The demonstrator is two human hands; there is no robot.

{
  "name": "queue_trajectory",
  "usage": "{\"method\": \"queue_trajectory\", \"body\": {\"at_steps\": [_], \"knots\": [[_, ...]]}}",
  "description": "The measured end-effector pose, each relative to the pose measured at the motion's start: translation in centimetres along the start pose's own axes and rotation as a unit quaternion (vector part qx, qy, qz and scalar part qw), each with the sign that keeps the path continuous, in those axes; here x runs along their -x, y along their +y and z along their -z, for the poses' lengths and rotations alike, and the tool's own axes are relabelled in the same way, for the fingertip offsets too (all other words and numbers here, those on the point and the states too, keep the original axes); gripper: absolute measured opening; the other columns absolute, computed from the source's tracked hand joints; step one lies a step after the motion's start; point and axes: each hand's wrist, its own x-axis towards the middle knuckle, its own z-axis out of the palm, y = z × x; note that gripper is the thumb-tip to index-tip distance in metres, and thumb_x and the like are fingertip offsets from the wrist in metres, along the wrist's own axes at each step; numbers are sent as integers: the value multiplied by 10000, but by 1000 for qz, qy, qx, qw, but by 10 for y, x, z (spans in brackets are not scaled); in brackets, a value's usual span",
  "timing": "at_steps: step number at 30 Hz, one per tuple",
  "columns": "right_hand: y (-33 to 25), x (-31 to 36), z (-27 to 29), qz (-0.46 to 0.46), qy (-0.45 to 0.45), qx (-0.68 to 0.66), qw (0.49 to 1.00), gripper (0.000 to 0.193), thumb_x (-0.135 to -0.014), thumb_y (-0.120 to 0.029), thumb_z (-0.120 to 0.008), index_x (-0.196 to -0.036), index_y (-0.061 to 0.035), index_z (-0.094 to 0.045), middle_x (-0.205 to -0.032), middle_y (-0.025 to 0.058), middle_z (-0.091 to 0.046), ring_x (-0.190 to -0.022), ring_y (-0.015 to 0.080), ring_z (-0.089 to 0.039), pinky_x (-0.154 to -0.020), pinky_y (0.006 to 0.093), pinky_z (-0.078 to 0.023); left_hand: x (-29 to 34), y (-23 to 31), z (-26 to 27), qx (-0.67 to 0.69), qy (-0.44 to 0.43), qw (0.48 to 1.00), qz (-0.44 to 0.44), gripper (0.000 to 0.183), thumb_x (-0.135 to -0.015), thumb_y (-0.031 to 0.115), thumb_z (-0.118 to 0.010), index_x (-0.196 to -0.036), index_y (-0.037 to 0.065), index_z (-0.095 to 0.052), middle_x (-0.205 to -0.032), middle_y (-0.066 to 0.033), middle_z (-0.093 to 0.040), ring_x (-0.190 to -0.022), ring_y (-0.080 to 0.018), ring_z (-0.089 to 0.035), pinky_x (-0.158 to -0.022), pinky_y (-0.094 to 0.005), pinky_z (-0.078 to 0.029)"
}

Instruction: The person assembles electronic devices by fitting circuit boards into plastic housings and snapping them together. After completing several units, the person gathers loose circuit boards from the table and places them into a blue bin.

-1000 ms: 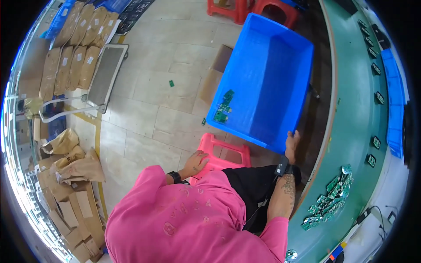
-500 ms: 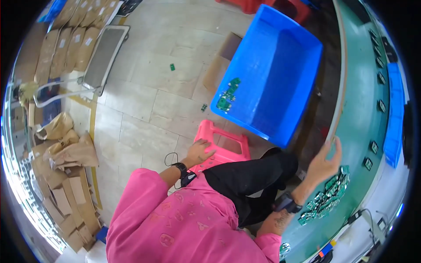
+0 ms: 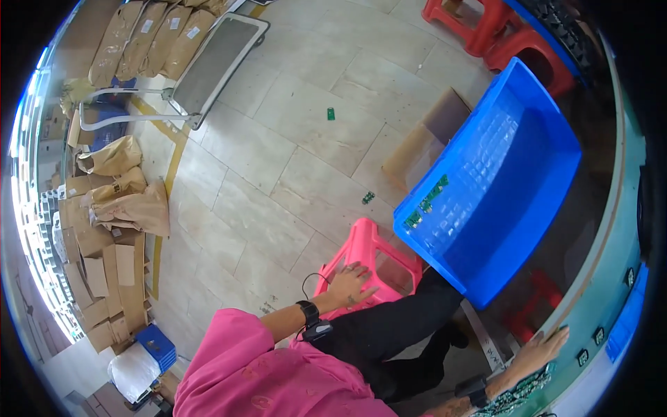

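Observation:
My left hand (image 3: 351, 286) rests on the pink plastic stool (image 3: 362, 242), its fingers spread across the seat and gripping nothing. At the edge of the green workbench (image 3: 603, 295), my right hand (image 3: 540, 353) reaches out with its fingers stretched and nothing visible in it. Just below that hand lies a heap of green circuit boards (image 3: 522, 390), partly hidden by the forearm and cut off by the picture's edge. Beyond the stool, a big blue plastic bin (image 3: 490, 226) stands tilted, with several small circuit boards (image 3: 432, 198) along its left side.
Two small circuit boards (image 3: 331, 113) lie on the tiled floor. Left of the bin is an open cardboard box (image 3: 417, 151). Red stools (image 3: 464, 28) stand at the far right. Along the left are a platform trolley (image 3: 217, 66), brown paper sacks (image 3: 132, 208) and a blue crate (image 3: 155, 345).
The view has swung left, so the stool, bin and floor sit farther right and lower. My right hand has come down from its raised, curled pose to the bench edge. My left hand stays on the stool.

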Motion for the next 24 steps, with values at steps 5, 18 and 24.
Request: {"method": "queue_trajectory", "body": {"at_steps": [5,18,24], "knots": [[11,-4,-1,0,-5,27,1000,602,-1000,-139,-521,-1549,-74,-281,-1512,230,-395,-1412,399,-353,-1139,476,-310,-25,-27,-4,-9,35,996,-82,535,-939,506,-523,-1185,52,-664,-1184,-168,-648,-1180,-355,-560,-1050,-496,-412],[1,15,-76,-93,-33,-16,995,543,-983,-163,-562,-1476,-60,-359,-1494,210,-367,-1331,409,-414,-1121,495,-352,-388,-362,75,-55,4,977,208,1005,-842,417,-687,-1497,-127,-153,-1572,-312,-207,-1425,-450,-302,-1158,-525,-285],[-22,30,-54,-126,-65,62,988,526,-971,-214,-596,-1425,-22,-413,-1428,226,-431,-1267,420,-462,-1087,501,-383,-445,-388,74,-71,40,977,195,1154,-828,529,-683,-1530,-87,-5,-1600,-323,-30,-1481,-436,-170,-1181,-537,-229]]}}
